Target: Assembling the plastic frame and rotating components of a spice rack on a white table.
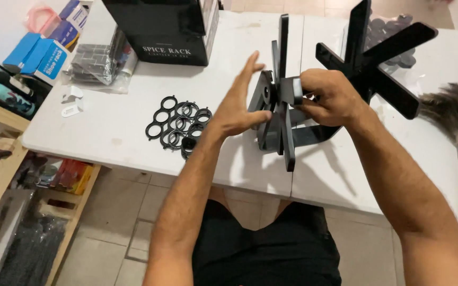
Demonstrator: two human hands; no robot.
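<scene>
Your right hand [331,95] grips the black spoked rack [287,100] at its hub; your left hand [242,100], fingers spread, steadies it alongside. You seem mid-assembly; next, seat the hub squarely.

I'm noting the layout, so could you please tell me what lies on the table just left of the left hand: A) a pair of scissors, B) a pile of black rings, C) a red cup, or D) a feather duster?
B: the black rings lie heaped on the white table left of the left hand; the feather duster lies far right.
</scene>
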